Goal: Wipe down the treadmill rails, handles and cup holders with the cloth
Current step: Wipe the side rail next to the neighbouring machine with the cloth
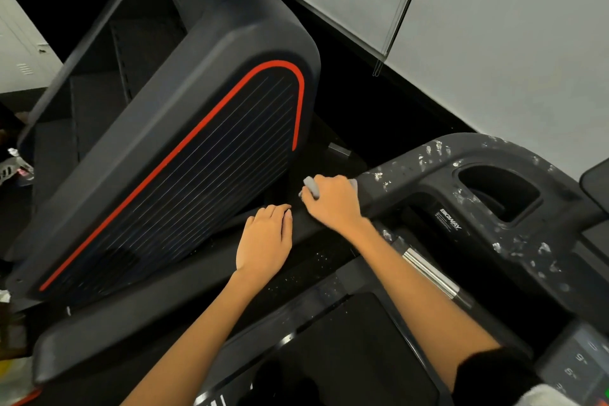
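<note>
My right hand (333, 203) grips a grey cloth (311, 186) and presses it onto the dark treadmill side rail (184, 283), where the rail meets the console arm. My left hand (265, 241) lies just left of it with its fingers curled over the rail's far edge. The console arm carries a cup holder (501, 191), a deep dark opening whose rim is speckled with white marks. A chrome and black handle (431, 273) runs under my right forearm. Most of the cloth is hidden inside my right hand.
A neighbouring machine's dark cover with a red stripe (204, 148) stands close on the left of the rail. The treadmill belt (346, 356) lies below my arms. A display panel (580, 366) sits at lower right. A pale wall (494, 43) runs behind.
</note>
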